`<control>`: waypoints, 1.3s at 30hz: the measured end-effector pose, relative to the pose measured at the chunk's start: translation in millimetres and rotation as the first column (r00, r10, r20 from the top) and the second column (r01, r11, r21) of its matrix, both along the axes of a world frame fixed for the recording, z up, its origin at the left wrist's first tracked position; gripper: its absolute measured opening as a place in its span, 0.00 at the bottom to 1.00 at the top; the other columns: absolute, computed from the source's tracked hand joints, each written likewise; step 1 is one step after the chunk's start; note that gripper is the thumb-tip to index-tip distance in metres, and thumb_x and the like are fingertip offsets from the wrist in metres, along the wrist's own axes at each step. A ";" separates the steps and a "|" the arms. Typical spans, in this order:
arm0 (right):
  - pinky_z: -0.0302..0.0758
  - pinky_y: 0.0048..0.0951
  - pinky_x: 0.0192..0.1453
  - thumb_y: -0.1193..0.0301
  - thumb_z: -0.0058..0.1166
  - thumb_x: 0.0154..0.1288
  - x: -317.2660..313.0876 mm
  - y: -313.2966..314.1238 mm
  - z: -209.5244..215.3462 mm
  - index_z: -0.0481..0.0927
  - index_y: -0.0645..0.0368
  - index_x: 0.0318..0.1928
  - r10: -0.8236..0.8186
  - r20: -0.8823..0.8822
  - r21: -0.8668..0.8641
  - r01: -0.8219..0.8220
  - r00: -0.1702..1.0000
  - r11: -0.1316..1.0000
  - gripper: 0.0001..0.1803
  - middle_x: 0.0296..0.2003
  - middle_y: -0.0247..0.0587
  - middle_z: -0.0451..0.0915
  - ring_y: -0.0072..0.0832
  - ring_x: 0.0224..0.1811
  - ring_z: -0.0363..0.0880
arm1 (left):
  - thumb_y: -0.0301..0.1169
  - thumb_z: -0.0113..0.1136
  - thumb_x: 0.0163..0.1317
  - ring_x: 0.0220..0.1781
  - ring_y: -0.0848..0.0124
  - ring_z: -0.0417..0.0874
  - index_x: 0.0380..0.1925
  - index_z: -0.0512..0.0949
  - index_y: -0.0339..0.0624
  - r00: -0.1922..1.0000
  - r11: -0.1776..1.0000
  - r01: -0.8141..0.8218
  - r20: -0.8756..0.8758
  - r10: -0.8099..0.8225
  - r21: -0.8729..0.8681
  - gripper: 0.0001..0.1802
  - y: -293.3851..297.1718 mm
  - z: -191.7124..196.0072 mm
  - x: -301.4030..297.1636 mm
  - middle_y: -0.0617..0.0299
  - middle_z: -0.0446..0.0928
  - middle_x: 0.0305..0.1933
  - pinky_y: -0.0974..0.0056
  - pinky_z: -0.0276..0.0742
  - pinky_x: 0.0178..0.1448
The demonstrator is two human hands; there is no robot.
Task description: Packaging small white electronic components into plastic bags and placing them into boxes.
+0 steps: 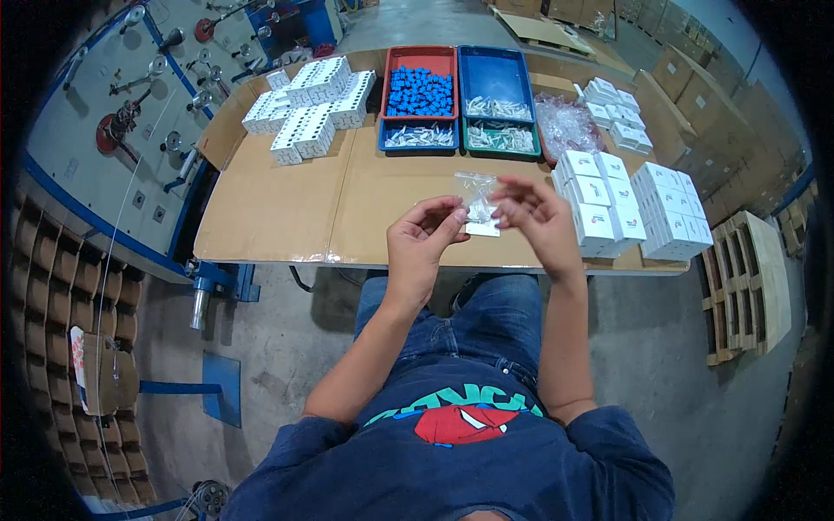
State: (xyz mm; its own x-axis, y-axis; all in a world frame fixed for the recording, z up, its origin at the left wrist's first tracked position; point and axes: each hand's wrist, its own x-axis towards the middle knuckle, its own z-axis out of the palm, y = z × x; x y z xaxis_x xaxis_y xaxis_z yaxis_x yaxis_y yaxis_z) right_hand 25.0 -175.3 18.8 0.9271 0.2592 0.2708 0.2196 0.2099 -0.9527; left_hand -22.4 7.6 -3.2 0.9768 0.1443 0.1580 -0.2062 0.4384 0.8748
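small clear bag (477,198) above bench (287,217) | left hand (420,239) and right hand (532,215) both pinch its edges | likely light, limp, slippery film; grip at rim

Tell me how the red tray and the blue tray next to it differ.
The red tray holds a heap of small blue pieces at the back; the blue tray holds none. The red tray stands to the person's left, the blue tray to the right, side by side. Both are rectangular, rest on the cardboard-covered table, and hold small clear packets.
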 end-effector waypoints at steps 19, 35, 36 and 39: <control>0.86 0.25 0.41 0.77 0.61 0.69 -18.0 35.3 -15.5 0.81 0.67 0.45 0.016 -0.182 0.083 0.000 0.983 0.997 0.08 0.36 0.38 0.84 0.21 0.34 0.83 | 0.24 0.62 0.69 0.47 0.71 0.84 0.50 0.79 0.35 0.992 0.971 0.044 -0.106 -0.070 -0.236 0.11 0.8 -13.9 1.0 0.58 0.81 0.48 0.64 0.83 0.53; 0.81 0.23 0.30 0.78 0.62 0.67 2.1 49.8 -41.2 0.80 0.65 0.49 0.066 -0.375 0.312 0.059 0.925 0.948 0.11 0.35 0.35 0.81 0.17 0.30 0.78 | 0.25 0.65 0.67 0.43 0.72 0.84 0.43 0.79 0.36 0.956 0.956 0.121 -0.228 -0.184 -0.267 0.08 19.8 -22.8 20.2 0.62 0.81 0.42 0.65 0.83 0.50; 0.81 0.23 0.30 0.78 0.62 0.67 3.8 52.2 -41.1 0.80 0.65 0.49 0.069 -0.374 0.316 0.058 0.925 0.947 0.11 0.35 0.35 0.81 0.17 0.30 0.78 | 0.25 0.65 0.67 0.43 0.72 0.84 0.43 0.79 0.37 0.947 0.934 0.128 -0.239 -0.215 -0.333 0.07 20.8 -21.9 21.4 0.63 0.80 0.42 0.65 0.83 0.51; 0.80 0.23 0.28 0.77 0.63 0.67 7.1 60.0 -40.6 0.80 0.65 0.49 0.062 -0.419 0.317 0.082 0.906 0.945 0.12 0.34 0.34 0.80 0.17 0.29 0.77 | 0.26 0.64 0.67 0.42 0.73 0.83 0.44 0.79 0.39 0.957 0.961 0.074 -0.253 -0.144 -0.267 0.08 21.0 -22.8 28.7 0.63 0.80 0.43 0.67 0.83 0.50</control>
